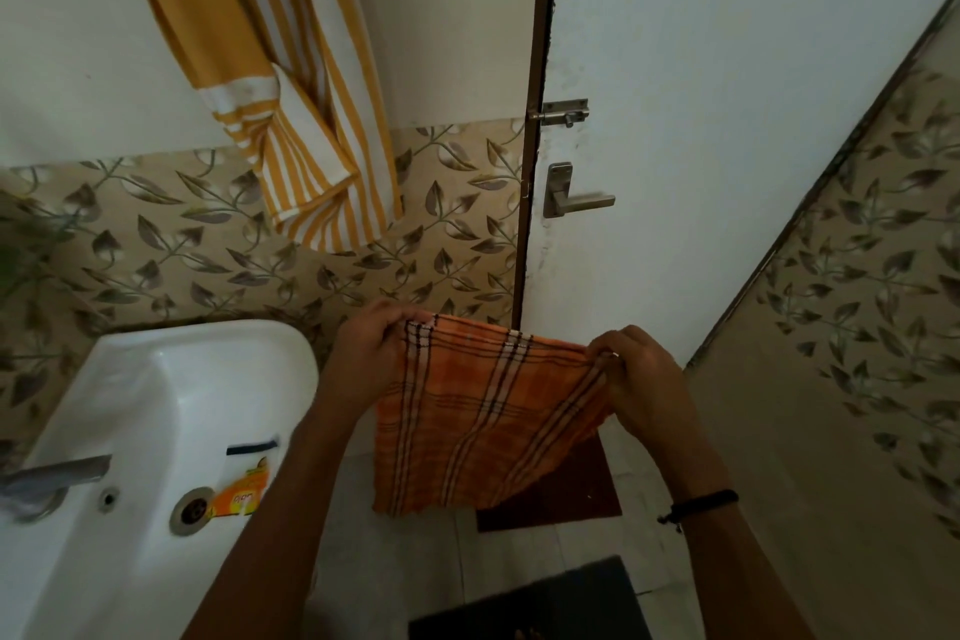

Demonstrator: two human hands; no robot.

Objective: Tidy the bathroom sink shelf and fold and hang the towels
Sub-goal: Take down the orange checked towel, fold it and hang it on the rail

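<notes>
An orange checked towel [483, 421] with dark and white stripes hangs stretched between my hands in front of the door. My left hand [371, 353] pinches its upper left corner and my right hand [641, 379] pinches its upper right corner, so the cloth drops down over the floor. A yellow and white striped towel [291, 83] hangs bunched on the wall above the sink. The white sink [156, 411] sits at the lower left, with an orange packet [244, 491] lying on its rim near the drain.
A metal tap [52, 478] juts over the sink at the far left. The white door [675, 146] with a bolt [563, 112] and lever handle [571, 198] is straight ahead. Leaf-patterned tiled walls close in left and right. A brown mat [561, 494] and a dark mat [535, 603] lie on the floor.
</notes>
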